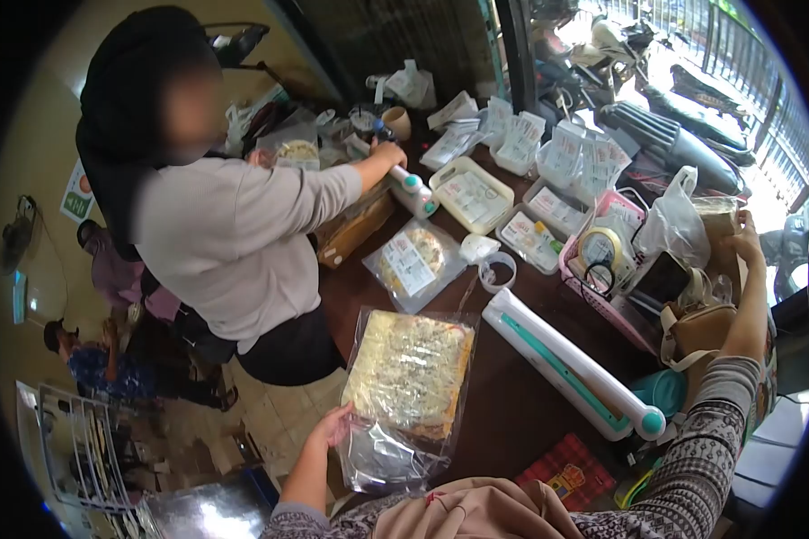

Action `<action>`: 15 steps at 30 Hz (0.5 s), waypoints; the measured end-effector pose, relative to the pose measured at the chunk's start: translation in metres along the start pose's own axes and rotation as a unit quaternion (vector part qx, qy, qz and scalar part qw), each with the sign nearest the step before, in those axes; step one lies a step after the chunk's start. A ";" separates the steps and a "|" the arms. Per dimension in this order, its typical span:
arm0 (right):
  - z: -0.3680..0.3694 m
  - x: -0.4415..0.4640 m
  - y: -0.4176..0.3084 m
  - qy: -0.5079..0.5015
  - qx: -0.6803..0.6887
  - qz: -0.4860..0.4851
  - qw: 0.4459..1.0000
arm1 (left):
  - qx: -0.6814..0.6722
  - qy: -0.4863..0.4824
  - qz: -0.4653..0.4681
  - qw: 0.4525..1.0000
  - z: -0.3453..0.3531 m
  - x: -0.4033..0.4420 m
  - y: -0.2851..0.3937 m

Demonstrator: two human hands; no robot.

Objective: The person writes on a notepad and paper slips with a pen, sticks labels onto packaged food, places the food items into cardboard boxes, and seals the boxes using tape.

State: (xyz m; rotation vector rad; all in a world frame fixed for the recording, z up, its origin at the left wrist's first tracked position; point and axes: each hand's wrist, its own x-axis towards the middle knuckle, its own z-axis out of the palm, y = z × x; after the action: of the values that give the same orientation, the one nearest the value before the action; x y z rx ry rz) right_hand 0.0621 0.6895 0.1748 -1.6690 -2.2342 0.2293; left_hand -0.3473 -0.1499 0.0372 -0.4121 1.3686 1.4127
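My left hand [334, 426] pinches the lower left edge of a clear plastic bag [382, 458]. Inside the bag lies a rectangular flat bread [411, 370] with a pale, crumbly topping, at the near edge of the brown table. My right hand [744, 241] is stretched to the far right, its fingers closed at the edge of a brown, box-like thing [721, 229] whose kind is unclear. Beside that thing is a white plastic bag [676, 225]. A white and teal bag sealer [571, 364] lies between my arms.
Across the table a co-worker [234, 225] holds another sealer [409, 187]. A bagged round food [411, 260], a tape roll [497, 271], a cream tray [472, 196] and a pink basket [607, 301] stand midtable. A teal cup [661, 392] sits near my right arm.
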 end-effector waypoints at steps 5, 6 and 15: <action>-0.013 -0.013 -0.005 -0.037 0.130 -0.014 0.991 | 0.012 0.014 -0.002 1.000 -0.004 -0.010 -0.010; -0.017 -0.017 -0.011 -0.047 0.138 0.005 0.989 | 0.032 0.024 0.004 0.999 -0.004 -0.015 -0.010; -0.110 -0.011 -0.062 0.017 0.193 -0.069 0.979 | 0.059 0.063 0.034 0.996 -0.038 0.006 -0.021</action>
State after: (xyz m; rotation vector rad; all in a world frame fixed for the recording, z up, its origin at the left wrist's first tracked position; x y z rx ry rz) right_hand 0.0488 0.6530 0.2950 -1.2981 -2.1018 0.5552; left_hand -0.3474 -0.1852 0.0111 -0.3854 1.5736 1.3706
